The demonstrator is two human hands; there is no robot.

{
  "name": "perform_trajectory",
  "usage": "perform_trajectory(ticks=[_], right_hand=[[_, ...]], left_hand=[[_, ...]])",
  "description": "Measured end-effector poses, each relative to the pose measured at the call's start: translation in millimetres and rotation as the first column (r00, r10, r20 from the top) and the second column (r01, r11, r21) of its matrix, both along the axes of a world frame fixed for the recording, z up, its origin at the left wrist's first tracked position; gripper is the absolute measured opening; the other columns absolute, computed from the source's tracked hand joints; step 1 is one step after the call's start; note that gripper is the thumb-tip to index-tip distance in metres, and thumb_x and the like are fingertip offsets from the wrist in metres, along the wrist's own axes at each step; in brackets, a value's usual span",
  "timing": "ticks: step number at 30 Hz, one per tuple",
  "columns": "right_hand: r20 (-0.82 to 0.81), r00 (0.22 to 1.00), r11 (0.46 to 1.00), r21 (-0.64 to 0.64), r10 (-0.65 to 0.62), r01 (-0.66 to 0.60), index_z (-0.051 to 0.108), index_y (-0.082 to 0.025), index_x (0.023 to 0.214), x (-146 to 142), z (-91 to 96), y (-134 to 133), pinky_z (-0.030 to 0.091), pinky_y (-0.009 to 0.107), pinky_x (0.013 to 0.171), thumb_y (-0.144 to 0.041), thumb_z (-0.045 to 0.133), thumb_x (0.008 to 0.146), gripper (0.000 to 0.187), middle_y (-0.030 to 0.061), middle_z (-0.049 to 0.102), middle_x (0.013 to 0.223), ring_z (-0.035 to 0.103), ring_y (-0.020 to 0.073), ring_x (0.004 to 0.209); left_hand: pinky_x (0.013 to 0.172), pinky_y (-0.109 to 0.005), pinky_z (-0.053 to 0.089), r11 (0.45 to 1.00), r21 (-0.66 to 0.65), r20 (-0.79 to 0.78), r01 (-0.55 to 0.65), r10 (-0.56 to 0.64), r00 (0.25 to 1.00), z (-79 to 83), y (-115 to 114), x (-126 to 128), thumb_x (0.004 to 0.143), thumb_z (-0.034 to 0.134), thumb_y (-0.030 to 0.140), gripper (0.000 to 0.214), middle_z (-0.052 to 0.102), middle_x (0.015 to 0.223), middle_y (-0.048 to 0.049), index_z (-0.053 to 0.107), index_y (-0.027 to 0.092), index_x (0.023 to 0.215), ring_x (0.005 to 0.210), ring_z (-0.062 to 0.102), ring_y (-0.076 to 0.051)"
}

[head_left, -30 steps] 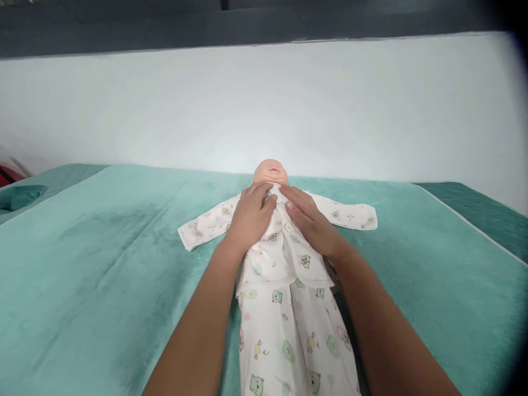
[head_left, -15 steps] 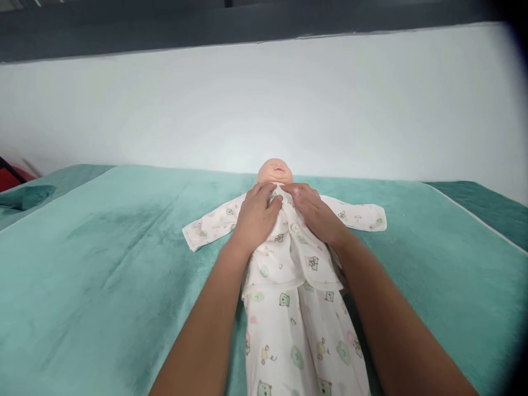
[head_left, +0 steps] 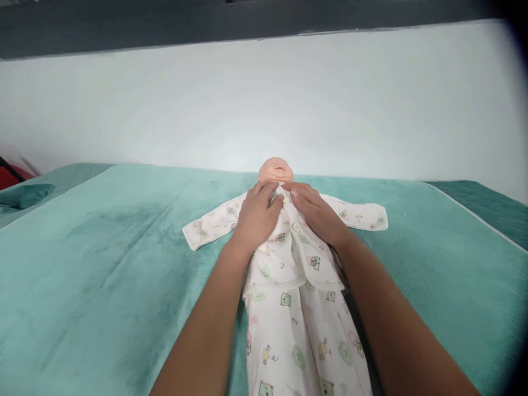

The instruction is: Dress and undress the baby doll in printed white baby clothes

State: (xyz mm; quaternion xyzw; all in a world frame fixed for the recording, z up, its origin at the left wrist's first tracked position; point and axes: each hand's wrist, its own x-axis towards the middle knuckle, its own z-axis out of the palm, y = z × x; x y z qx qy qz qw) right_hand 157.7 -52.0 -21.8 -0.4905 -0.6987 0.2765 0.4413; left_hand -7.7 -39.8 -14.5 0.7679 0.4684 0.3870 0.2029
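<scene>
The doll (head_left: 282, 264) lies on its back in the middle of a green bedspread (head_left: 124, 275), its head (head_left: 274, 169) towards a white wall (head_left: 264, 104) and its lower part running out of view at the bottom edge. It wears a white shirt (head_left: 274, 261) and white trousers (head_left: 307, 341), both printed with small animals in green, pink and yellow. The shirt's two sleeves (head_left: 367, 216) reach out to either side on the bedspread.

The person's left hand (head_left: 259, 215) and right hand (head_left: 315, 212) rest on the upper chest of the shirt, one on each side of the front, just below the head. Both are spread flat with the fingers stretched out, near each other but apart; whether any fingertip pinches the collar cannot be told. Two pale buttons (head_left: 296, 226) show between them. A dark band (head_left: 264, 25) runs above the wall.
</scene>
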Motion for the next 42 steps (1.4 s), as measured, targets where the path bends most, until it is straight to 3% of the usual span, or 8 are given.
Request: perform_trajectory(ticks=[7, 13, 28, 36, 42], right_hand=[[0.026, 1.0, 1.0, -0.019, 0.018, -0.018, 0.058, -0.033, 0.131, 0.4, -0.6, 1.2, 0.021, 0.042, 0.118, -0.049, 0.037, 0.1, 0.042, -0.0003, 0.05, 0.143, 0.035, 0.0218, 0.139], [0.025, 1.0, 0.997, -0.07, -0.012, 0.013, 0.055, -0.033, 0.136, 2.7, -4.9, 3.5, 0.023, 0.044, 0.118, -0.052, 0.04, 0.098, 0.045, -0.0008, 0.046, 0.147, 0.033, 0.0228, 0.14], [-0.065, 0.998, 0.999, -0.037, 0.012, -0.014, 0.06, -0.036, 0.128, 3.6, -8.8, 7.1, 0.026, 0.043, 0.117, -0.049, 0.049, 0.095, 0.037, -0.0026, 0.051, 0.142, 0.037, 0.0209, 0.138], [-0.262, 0.958, 0.992, -0.078, -0.112, 0.095, 0.067, -0.027, 0.115, -2.5, -8.7, 5.3, 0.042, 0.042, 0.102, -0.043, 0.056, 0.09, 0.032, 0.0018, 0.067, 0.123, 0.059, 0.0223, 0.113], [-0.141, 0.943, 0.952, -0.089, -0.302, 0.291, 0.068, -0.025, 0.116, 5.3, -14.9, 8.3, 0.039, 0.045, 0.105, -0.045, 0.05, 0.091, 0.037, 0.0045, 0.066, 0.127, 0.056, 0.0252, 0.119]], left_hand=[[0.111, -0.038, 0.035, 1.0, 0.027, 0.009, 0.012, -0.013, 1.0, -1.1, 1.0, 1.1, 0.096, 0.041, 0.029, 0.036, 0.055, 0.137, -0.0027, 0.06, 0.027, 0.126, 0.129, 0.046, -0.022], [0.109, -0.041, 0.037, 0.999, 0.014, -0.017, -0.029, 0.029, 0.999, 0.1, 0.0, 2.5, 0.096, 0.042, 0.03, 0.037, 0.056, 0.137, -0.0063, 0.056, 0.022, 0.128, 0.128, 0.047, -0.024], [0.11, -0.041, 0.036, 1.0, 0.004, -0.026, -0.03, 0.03, 0.999, 1.7, 0.4, 2.3, 0.096, 0.042, 0.031, 0.037, 0.054, 0.139, -0.0074, 0.056, 0.02, 0.128, 0.129, 0.047, -0.024], [0.111, -0.039, 0.035, 1.0, 0.031, -0.015, -0.004, 0.005, 1.0, -1.5, 0.6, 0.7, 0.096, 0.041, 0.031, 0.037, 0.054, 0.139, -0.0042, 0.058, 0.025, 0.128, 0.131, 0.046, -0.023], [0.109, -0.038, 0.037, 1.0, 0.008, 0.026, -0.01, 0.01, 1.0, 2.9, -1.5, 0.1, 0.098, 0.038, 0.036, 0.039, 0.058, 0.137, -0.0042, 0.056, 0.024, 0.131, 0.128, 0.05, -0.022]])
